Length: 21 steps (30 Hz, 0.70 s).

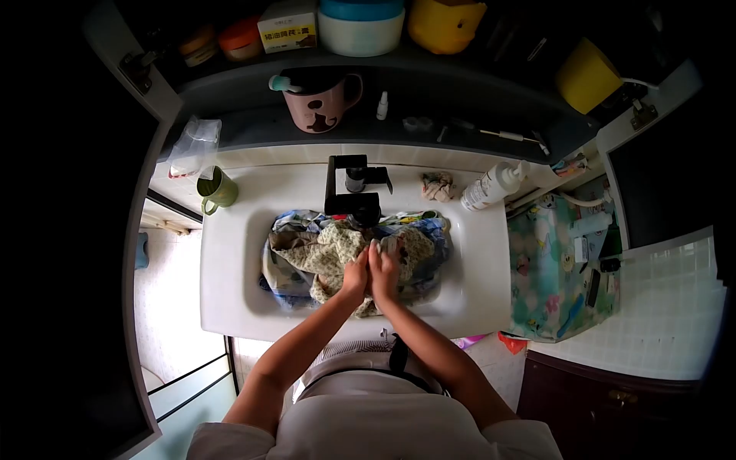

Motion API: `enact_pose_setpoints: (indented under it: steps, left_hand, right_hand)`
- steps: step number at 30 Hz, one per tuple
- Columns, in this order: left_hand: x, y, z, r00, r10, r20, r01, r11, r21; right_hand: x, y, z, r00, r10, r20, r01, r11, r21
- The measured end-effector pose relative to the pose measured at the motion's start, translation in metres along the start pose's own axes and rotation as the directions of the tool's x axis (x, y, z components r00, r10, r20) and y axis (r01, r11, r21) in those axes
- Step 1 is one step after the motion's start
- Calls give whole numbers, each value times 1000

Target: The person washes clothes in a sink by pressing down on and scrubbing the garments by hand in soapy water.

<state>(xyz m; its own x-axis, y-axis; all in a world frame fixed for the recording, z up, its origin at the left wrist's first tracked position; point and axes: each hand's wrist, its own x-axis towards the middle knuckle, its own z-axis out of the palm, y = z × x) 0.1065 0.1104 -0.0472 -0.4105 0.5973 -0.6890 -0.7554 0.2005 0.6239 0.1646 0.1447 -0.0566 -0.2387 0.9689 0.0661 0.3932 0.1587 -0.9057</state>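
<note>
Shelf unit (245, 98): dark, two-tier, above the basin.
Washbasin (226, 299): white, heap of wet-looking laundry (287, 287) in the bowl, blue and dark prints.
Forearms (307, 333): both bare, reaching forward from the sleeves, converging to a V over the near rim.
Floral cloth (337, 249): cream with small dark print, bunched on top of the laundry, below the faucet (353, 203), under and around the hands.
Left hand (355, 277): against the right one, on the cloth, fingers bent; can't tell if they grip fabric.
Right hand (385, 272): angled inward, fingertips pointing toward the faucet, fingers drawn together; grip hidden too.
Mug (316, 107): pink, dark cat-like figure, no lettering seen.
Pump bottle (491, 188): white, tilted in view, dark print too small to read.
Box (287, 29): top shelf, Chinese characters on yellow panel, not reliably legible.
Dropper bottle (382, 106): white, lower shelf, no readable label.
</note>
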Motion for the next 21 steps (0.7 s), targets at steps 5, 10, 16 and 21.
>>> enact_pose_setpoints:
  steps: [5, 10, 16, 21]
  left_hand:
    - [20, -9, -7, 998, -69, -1, 69, 997, 30]
    - [37, -12, -16, 994, -102, 23, 104, 993, -65]
    - [-11, 0, 10, 997, -74, -9, 74, 980, 185]
    - [-8, -6, -3, 998, -63, 13, 58, 964, 260]
  right_hand:
    - [1, -5, -1, 998, -44, -36, 41, 996, -80]
    - [-29, -17, -5, 992, -113, -50, 109, 992, -66]
    - [28, 4, -4, 969, 241, -48, -240, 971, 21]
    - [4, 1, -26, 974, 221, 52, -224, 973, 50]
